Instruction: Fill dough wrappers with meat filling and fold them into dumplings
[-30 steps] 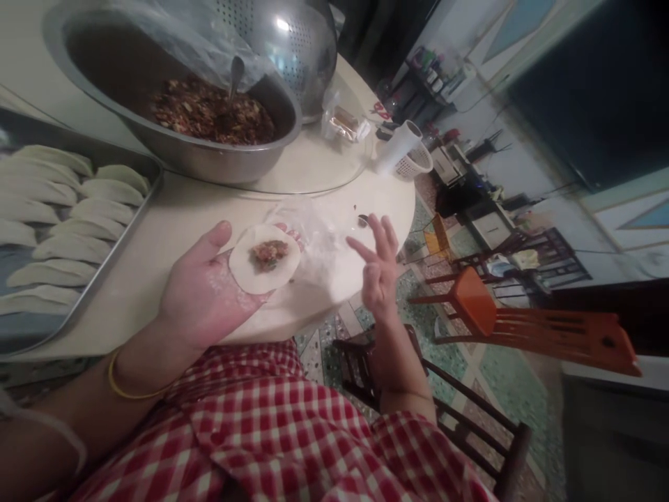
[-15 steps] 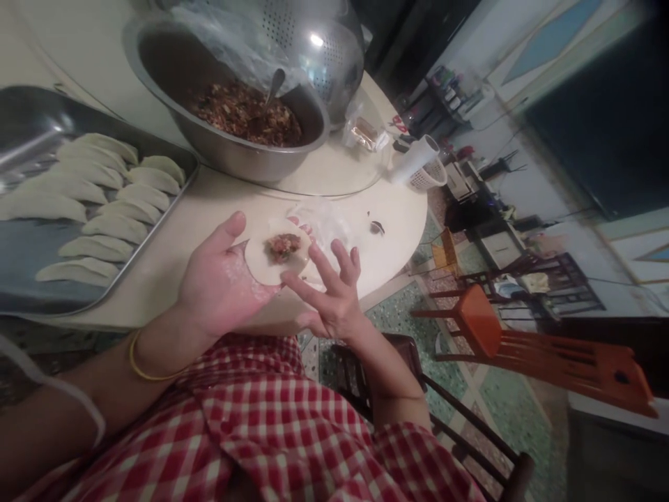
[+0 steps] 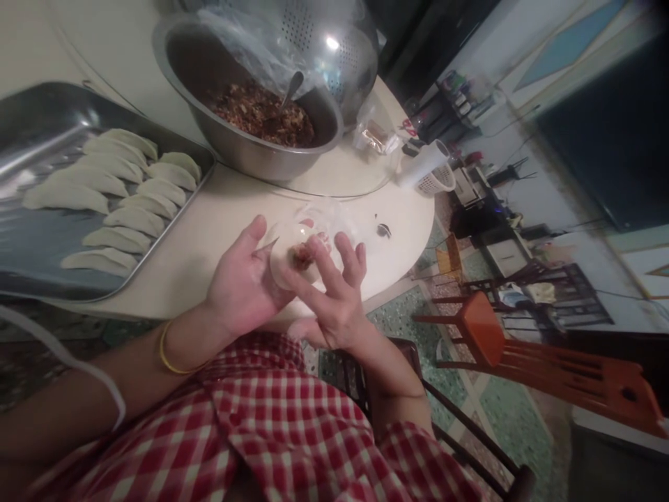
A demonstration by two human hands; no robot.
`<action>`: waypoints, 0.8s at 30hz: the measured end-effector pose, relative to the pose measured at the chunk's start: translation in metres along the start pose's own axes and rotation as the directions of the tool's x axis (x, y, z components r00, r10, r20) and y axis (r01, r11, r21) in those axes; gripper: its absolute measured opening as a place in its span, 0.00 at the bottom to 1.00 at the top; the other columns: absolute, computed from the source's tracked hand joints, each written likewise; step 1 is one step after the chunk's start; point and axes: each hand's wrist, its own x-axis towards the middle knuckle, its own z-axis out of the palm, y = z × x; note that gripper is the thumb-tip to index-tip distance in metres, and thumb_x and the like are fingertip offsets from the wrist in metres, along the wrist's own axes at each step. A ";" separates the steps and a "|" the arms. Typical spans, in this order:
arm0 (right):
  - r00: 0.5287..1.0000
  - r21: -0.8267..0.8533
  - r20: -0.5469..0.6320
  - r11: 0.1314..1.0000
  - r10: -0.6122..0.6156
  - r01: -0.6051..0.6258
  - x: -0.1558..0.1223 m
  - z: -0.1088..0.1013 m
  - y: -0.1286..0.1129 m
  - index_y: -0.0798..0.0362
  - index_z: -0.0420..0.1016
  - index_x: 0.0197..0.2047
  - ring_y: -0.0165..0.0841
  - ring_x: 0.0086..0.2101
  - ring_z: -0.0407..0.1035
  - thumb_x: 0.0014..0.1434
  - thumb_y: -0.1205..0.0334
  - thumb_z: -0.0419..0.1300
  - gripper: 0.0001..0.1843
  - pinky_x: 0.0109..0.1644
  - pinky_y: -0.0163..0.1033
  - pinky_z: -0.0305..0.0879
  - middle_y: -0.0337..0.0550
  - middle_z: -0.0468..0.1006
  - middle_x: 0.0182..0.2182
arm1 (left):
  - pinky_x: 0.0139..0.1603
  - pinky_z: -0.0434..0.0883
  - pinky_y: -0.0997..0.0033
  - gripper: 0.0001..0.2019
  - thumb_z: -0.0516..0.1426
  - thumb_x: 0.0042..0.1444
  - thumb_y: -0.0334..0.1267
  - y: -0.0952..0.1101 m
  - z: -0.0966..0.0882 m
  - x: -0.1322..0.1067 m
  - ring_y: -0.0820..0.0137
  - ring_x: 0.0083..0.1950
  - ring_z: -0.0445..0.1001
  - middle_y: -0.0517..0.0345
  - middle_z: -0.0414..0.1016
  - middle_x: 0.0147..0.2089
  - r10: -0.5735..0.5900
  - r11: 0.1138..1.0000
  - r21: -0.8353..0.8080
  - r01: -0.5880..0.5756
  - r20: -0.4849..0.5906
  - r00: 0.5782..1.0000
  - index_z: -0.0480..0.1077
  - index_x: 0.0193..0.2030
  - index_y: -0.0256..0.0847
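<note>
My left hand (image 3: 243,286) is palm up, carrying a round dumpling wrapper (image 3: 281,254) on its fingers. A small mound of meat filling (image 3: 302,256) lies in the middle of the wrapper. Over the wrapper's right side reaches my right hand (image 3: 334,300), fingers spread, with its index and middle fingertips at the filling and wrapper; whether they press on it I cannot tell. To the left, a metal tray (image 3: 31,268) bears several folded dumplings (image 3: 125,240). Behind my hands stands a metal bowl (image 3: 261,157) of dark minced filling (image 3: 261,118) with a spoon (image 3: 293,89) in it.
A clear plastic bag (image 3: 334,216) lies on the round table (image 3: 172,293) behind the wrapper. Farther back are a perforated metal colander (image 3: 355,56), a packet (image 3: 377,139), a plastic roll (image 3: 426,162) and a white basket (image 3: 439,180). An orange chair (image 3: 481,328) is at the right.
My left hand has moved right with the wrapper, closer to my right hand. The right fingertips now overlap the wrapper and filling. The whole view has shifted slightly.
</note>
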 end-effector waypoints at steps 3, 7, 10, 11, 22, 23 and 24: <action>0.995 -0.026 -0.026 0.995 0.097 -0.098 0.013 -0.010 -0.002 0.44 0.69 0.65 0.49 0.75 0.31 0.61 0.34 0.54 0.36 0.77 0.58 0.29 0.45 0.60 0.70 | 0.61 0.71 0.63 0.30 0.41 0.72 0.53 -0.004 -0.001 0.002 0.61 0.55 0.80 0.50 0.83 0.49 -0.012 1.000 -0.029 0.011 -0.035 0.999 0.64 0.68 0.34; 0.956 -0.090 -0.012 0.952 0.292 -0.292 0.018 -0.022 0.038 0.42 0.70 0.65 0.50 0.75 0.33 0.68 0.42 0.45 0.29 0.75 0.65 0.40 0.40 0.55 0.72 | 0.64 0.71 0.59 0.28 0.43 0.71 0.51 -0.004 -0.003 0.004 0.60 0.59 0.78 0.49 0.83 0.50 0.015 0.998 -0.055 -0.017 -0.053 0.999 0.65 0.67 0.35; 0.842 -0.203 -0.136 0.817 0.522 -0.540 0.002 -0.017 0.101 0.47 0.77 0.59 0.51 0.74 0.39 0.72 0.48 0.34 0.33 0.72 0.70 0.45 0.45 0.59 0.71 | 0.65 0.71 0.55 0.29 0.45 0.70 0.53 -0.001 -0.004 0.005 0.57 0.61 0.76 0.48 0.82 0.52 0.015 0.999 -0.035 -0.018 -0.077 0.997 0.65 0.67 0.35; 0.792 -0.202 -0.149 0.766 0.592 -0.610 -0.007 -0.013 0.123 0.49 0.80 0.56 0.52 0.73 0.42 0.73 0.49 0.31 0.37 0.70 0.70 0.48 0.48 0.60 0.70 | 0.65 0.71 0.55 0.29 0.45 0.69 0.54 -0.001 -0.005 0.006 0.56 0.62 0.76 0.48 0.82 0.52 0.007 0.999 -0.031 -0.009 -0.087 0.996 0.66 0.67 0.35; 0.697 -0.191 0.104 0.702 0.709 -0.686 -0.042 0.016 0.161 0.43 0.82 0.53 0.50 0.74 0.40 0.73 0.47 0.35 0.33 0.70 0.71 0.47 0.42 0.57 0.72 | 0.68 0.68 0.48 0.29 0.47 0.68 0.53 -0.008 -0.007 0.014 0.52 0.65 0.72 0.49 0.81 0.55 -0.053 0.998 -0.037 0.048 -0.128 0.990 0.66 0.68 0.39; 0.714 -0.206 0.124 0.721 0.689 -0.661 -0.041 0.017 0.158 0.42 0.82 0.51 0.50 0.74 0.39 0.73 0.47 0.36 0.32 0.71 0.72 0.45 0.41 0.57 0.73 | 0.67 0.69 0.47 0.29 0.46 0.68 0.54 -0.008 -0.006 0.014 0.52 0.65 0.73 0.48 0.81 0.55 -0.044 0.999 -0.028 0.040 -0.157 0.987 0.66 0.68 0.38; 0.722 -0.221 0.156 0.736 0.674 -0.639 -0.040 0.018 0.156 0.42 0.83 0.50 0.51 0.74 0.39 0.73 0.46 0.37 0.32 0.71 0.72 0.43 0.41 0.57 0.73 | 0.67 0.69 0.48 0.30 0.46 0.68 0.54 -0.008 -0.005 0.014 0.52 0.64 0.73 0.48 0.81 0.55 -0.040 0.999 -0.021 0.036 -0.177 0.983 0.66 0.68 0.38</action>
